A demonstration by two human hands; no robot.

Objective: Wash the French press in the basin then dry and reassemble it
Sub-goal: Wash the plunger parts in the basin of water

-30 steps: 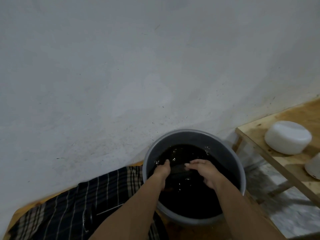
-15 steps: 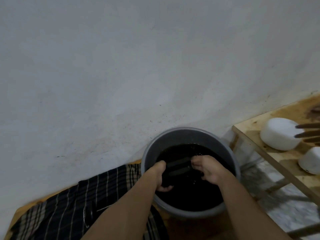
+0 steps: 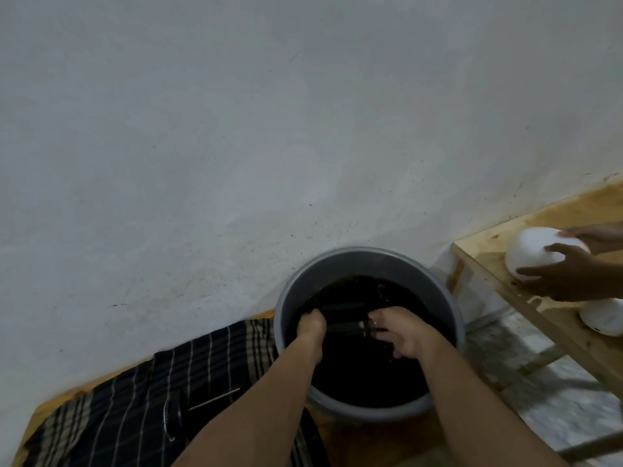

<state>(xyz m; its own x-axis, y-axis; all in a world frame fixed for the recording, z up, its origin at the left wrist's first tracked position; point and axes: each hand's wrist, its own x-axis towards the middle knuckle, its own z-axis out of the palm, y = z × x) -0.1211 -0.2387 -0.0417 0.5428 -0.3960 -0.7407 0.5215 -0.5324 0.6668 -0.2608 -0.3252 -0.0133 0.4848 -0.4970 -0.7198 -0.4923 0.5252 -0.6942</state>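
Both hands — left (image 3: 312, 326), right (image 3: 403, 335) — seemingly grip the French press (image 3: 344, 320) underwater.

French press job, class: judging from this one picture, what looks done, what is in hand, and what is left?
Done: the plunger is out, lying on the checked cloth. In hand: both hands hold the dark carafe in the basin water. Left: drying and reassembly.

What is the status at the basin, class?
Left hand and right hand both grip the dark press body in the basin. Plunger waits on cloth. Nothing obstructs.
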